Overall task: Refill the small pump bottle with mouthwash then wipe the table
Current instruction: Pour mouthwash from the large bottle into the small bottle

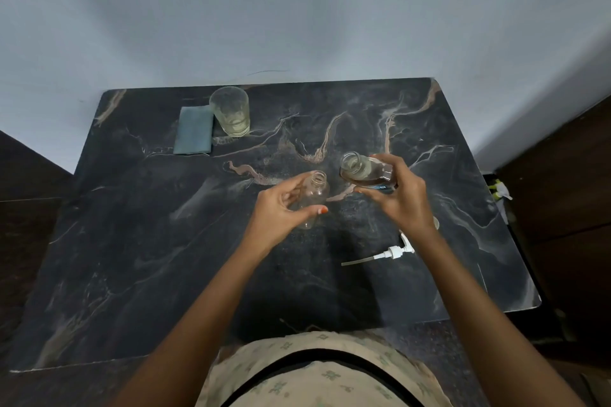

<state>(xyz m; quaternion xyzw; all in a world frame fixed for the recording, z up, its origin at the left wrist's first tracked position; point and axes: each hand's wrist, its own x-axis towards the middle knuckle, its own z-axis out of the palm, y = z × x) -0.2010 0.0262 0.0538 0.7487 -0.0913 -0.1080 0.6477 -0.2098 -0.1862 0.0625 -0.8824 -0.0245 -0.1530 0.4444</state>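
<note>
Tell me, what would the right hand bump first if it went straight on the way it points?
Probably the small bottle in the left hand: the right hand points left, and the mouthwash bottle it grips would reach that open neck first. Heights are unclear from one view.

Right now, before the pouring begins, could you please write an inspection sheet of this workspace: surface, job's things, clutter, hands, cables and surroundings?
Surface: dark marble-pattern table.
Job's things: small pump bottle, open; mouthwash bottle, open, tilted toward it; pump head lying on the table; folded grey-blue cloth at the far left.
Clutter: glass tumbler with a little pale liquid, beside the cloth.
Hands: left hand holds the small pump bottle; right hand holds the mouthwash bottle.
Cables: nothing seen.
Surroundings: pale wall; spray bottle beyond the table's right edge.
</note>
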